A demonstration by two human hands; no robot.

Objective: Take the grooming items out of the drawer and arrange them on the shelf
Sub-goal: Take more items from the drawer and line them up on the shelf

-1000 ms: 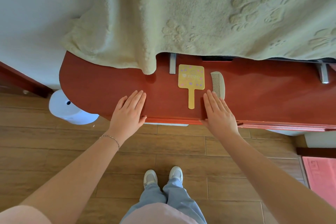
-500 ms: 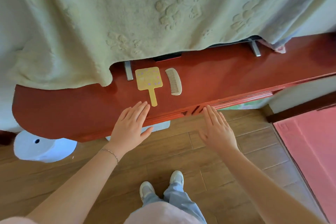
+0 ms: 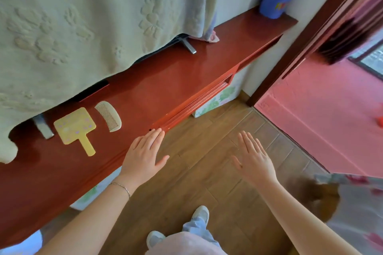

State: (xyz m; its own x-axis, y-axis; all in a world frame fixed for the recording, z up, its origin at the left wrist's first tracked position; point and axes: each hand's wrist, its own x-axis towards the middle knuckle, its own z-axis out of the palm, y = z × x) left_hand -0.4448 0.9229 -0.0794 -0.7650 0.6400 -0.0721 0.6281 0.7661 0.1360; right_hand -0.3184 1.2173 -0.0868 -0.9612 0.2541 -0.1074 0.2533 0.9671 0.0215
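Two bare forearms reach forward from the bottom of the view. The left hand (image 3: 145,155) is flat, palm down, fingers together, with a thin bracelet at the wrist. The right hand (image 3: 253,161) is flat, fingers spread, holding nothing.
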